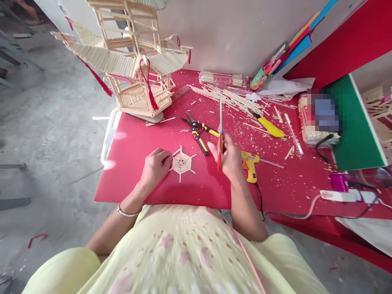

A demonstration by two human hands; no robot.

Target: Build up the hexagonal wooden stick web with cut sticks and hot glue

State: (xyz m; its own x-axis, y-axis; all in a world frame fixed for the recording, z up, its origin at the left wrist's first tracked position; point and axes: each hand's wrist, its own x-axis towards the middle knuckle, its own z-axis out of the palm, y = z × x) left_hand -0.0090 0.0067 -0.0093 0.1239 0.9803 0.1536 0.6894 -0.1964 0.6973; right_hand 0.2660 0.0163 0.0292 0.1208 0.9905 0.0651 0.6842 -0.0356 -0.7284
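Observation:
On the red tabletop lies a small web-shaped hexagon of thin wooden sticks [181,164], with spokes reaching past its rim. My left hand [155,166] is at its left side, fingers pinched on a short wooden stick [175,153] by the hexagon's upper left edge. The fingers partly hide the stick's other end. My right hand [230,157] holds red-handled scissors [220,141], seen edge-on with the thin blades pointing away from me. Just beyond, yellow-and-black cutters [199,136] lie on the table. A yellow glue gun [251,166] rests to the right of my right hand.
A stick-built pagoda with red tassels [134,65] stands at the back left. Loose sticks [232,98], scraps and a yellow utility knife [271,126] cover the back right. A power strip [339,196] with cables lies at the right, near a green board [357,130].

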